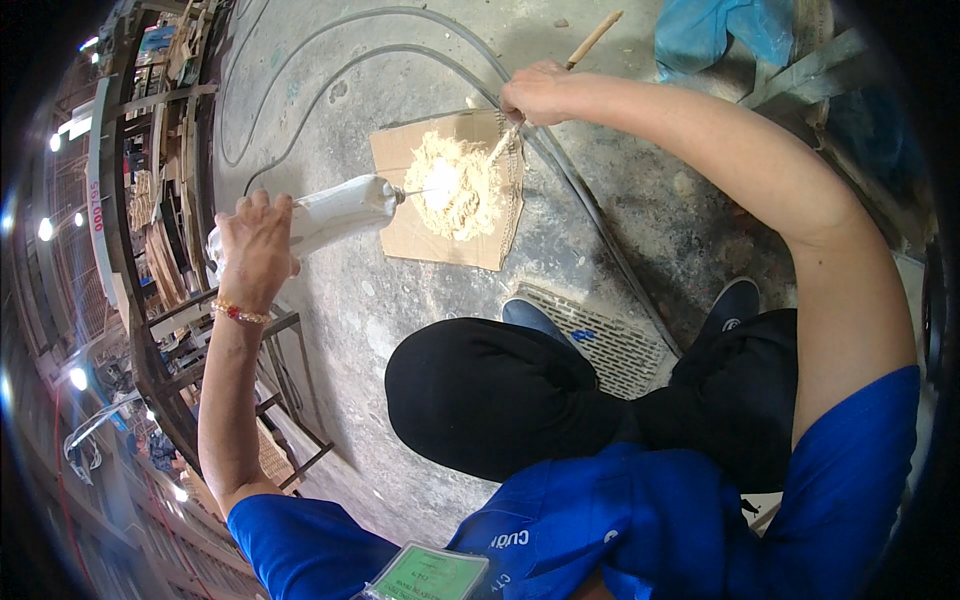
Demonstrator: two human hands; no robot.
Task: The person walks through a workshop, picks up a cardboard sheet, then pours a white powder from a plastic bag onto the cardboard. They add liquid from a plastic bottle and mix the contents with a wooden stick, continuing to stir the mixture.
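Observation:
My left hand [257,238] is closed around the base end of a whitish plastic bottle [345,210]. Tilted nearly on its side, the bottle points its narrow nozzle at a pile of pale yellow sawdust-like material [470,207], and a thin streak runs from the nozzle to the pile. Part of the pile is washed out by glare. Under it lies a flat piece of brown cardboard [487,252] on the floor. My right hand [538,95] grips a thin wooden stick [594,40], whose lower end reaches the pile's right side.
Grey hoses [590,200] curve across the stained concrete floor, passing by the cardboard. A metal rack [190,330] with wood pieces stands at the left. Blue plastic bags [715,35] lie at the far right. Between my feet is a perforated plate [610,345].

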